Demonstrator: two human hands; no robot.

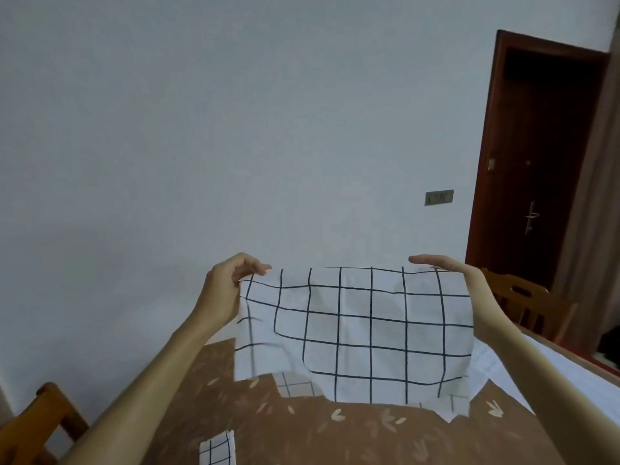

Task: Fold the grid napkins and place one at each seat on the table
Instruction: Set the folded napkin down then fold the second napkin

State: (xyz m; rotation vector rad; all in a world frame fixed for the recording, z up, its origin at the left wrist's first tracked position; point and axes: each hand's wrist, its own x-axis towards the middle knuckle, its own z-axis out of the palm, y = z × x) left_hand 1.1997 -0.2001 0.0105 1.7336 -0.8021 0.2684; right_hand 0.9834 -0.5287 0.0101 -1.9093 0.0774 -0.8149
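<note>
Grid napkin (355, 330) hangs in the air over the table (302, 431), spread wide between my hands, with its bottom hem close above the brown leaf-print tablecloth. My left hand (223, 290) pinches the top left corner, fingers curled onto it. My right hand (459, 276) lies along the top right corner with fingers straight. The thumb is behind the cloth, so I can't tell if it pinches or only props the edge.

Risks:
- If the right side is only resting, that corner likely slips and the napkin swings down from my left pinch.
- The left side sags and creases, so a fold started from here may come out skewed, with the grid lines off.
- The dangling hem could drag the loose grid napkins (295, 385) lying beneath it.

Hidden:
- The held napkin covers most of that pile, so the count is unclear.
- A folded grid napkin (216, 448) near the front is cut off by the frame.
- The white cloth (536, 364) at right runs behind my forearm.
- The left chair (40, 421) and right chair (526, 303) show only in part, and I can't make out the number of seats.
</note>
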